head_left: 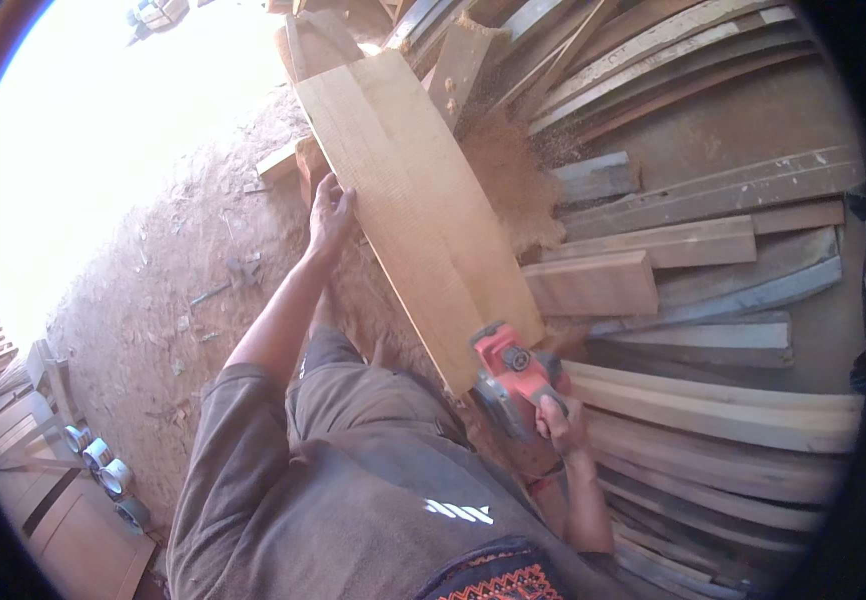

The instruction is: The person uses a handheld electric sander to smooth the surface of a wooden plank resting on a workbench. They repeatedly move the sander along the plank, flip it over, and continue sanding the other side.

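Note:
A wide, pale wooden board [423,200] slants across the middle, from the top down toward my body. My left hand [332,212] holds its left edge, fingers bent at the rim and partly hidden. At the near right corner sits a red electric hand planer [519,370] with a grey metal base, overhanging the board's near end. My right hand [563,428] is closed around the planer's rear handle. Its underside against the wood is hidden. Beyond the board's right edge lies a heap of sawdust [505,170], with some dust in the air.
Many timber planks [713,410] lie stacked along the right side and at the top right. A short reddish wood block [593,283] lies close to the board's right edge. On the dirt floor [173,270] at left is a metal clamp-like tool [241,275]. Several round tins [98,455] stand at lower left.

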Motion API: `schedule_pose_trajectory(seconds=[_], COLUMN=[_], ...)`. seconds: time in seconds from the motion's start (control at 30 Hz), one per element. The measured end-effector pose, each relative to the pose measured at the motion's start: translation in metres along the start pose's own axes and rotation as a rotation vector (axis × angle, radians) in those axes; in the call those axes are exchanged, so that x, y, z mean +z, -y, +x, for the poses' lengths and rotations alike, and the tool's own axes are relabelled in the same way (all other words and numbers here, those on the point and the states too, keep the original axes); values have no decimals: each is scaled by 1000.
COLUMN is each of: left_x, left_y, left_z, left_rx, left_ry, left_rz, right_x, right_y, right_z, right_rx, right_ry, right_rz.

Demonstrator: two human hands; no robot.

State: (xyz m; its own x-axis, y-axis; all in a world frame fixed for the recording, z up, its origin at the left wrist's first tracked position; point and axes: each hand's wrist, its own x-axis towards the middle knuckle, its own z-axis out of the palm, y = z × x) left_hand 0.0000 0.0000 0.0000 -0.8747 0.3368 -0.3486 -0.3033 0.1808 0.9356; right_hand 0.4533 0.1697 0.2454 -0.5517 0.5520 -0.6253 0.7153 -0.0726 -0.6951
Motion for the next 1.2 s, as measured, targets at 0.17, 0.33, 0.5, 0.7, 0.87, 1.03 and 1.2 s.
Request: schedule_pose_trajectory(seconds=[0.17,0.33,0.5,0.7,0.87,1.03,1.2], left_x=[-1,3,1,1,-6,1,-3], left_y=[-36,-25,-24,-38,-45,-41,-43], left_z=[-27,-34,-37,-43,-36,-35,-35], left_rx=[-100,5,-30,-114,-55,-36,-111], left_ry=[9,-11,-29,-29,-58,-72,-44], left_rz=[-115,-122,-19,42,57,-74,-108], right_x=[32,76,149,242,245,157,41], right_y=[57,139,253,421,424,291,123], right_z=[55,131,244,406,399,299,150], right_rx=[-47,-70,-188,-390,-314,-355,-233], right_ry=[25,86,156,298,267,286,90], right_rz=[-17,-33,-39,-59,27,-87,-126])
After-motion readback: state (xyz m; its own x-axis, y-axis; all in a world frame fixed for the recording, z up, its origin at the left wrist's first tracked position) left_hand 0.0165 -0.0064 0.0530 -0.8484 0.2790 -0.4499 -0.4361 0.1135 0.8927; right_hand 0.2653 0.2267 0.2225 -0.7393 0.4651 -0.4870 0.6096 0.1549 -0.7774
